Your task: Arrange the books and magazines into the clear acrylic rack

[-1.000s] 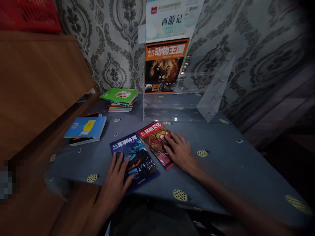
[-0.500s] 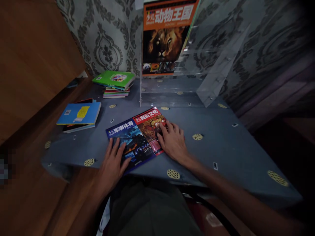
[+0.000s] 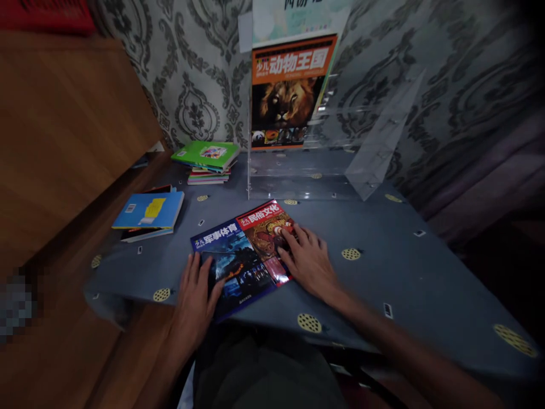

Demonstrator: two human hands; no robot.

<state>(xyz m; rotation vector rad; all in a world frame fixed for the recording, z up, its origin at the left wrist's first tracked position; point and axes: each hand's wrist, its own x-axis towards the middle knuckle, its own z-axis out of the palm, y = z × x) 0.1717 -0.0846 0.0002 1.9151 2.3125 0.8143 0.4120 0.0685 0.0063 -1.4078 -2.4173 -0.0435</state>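
Note:
On the table, a blue-covered book (image 3: 232, 272) overlaps or butts against a red-bordered book (image 3: 268, 236); which one lies on top is hard to tell. My left hand (image 3: 193, 295) rests at the blue book's left edge, its thumb stretched over the cover and its fingers along the side. Across the right part of the red book lies my right hand (image 3: 310, 258), fingers extended and lightly bent. Neither hand is wrapped around a book.
Behind the books stands a clear acrylic rack (image 3: 283, 176) holding a lion-cover book (image 3: 281, 102) and a pale book (image 3: 298, 20) above it. To the left are a stack topped by a green book (image 3: 206, 153) and a smaller pile under a blue-and-yellow book (image 3: 149, 210).
The camera has tilted up, so everything sits lower and the pale book on the rack shows. My left fingers have drawn toward the blue book's edge; my right hand stays on the red book.

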